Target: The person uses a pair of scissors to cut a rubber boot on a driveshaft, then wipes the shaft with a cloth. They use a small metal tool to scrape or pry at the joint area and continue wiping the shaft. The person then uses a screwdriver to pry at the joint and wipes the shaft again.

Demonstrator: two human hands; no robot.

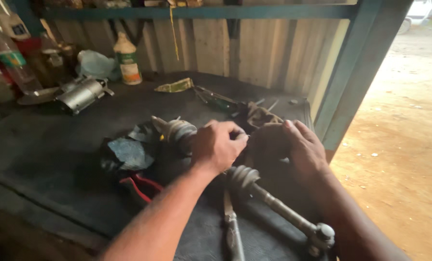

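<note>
a dark worktop fills the frame's centre; left hand grips a ribbed axle boot, right hand seems closed around a dark joint housing.

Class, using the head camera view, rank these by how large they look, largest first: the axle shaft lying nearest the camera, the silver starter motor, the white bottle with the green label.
1. Axle shaft, largest, though nearness to the camera inflates it.
2. Silver starter motor and white bottle: too alike to rank.
</note>
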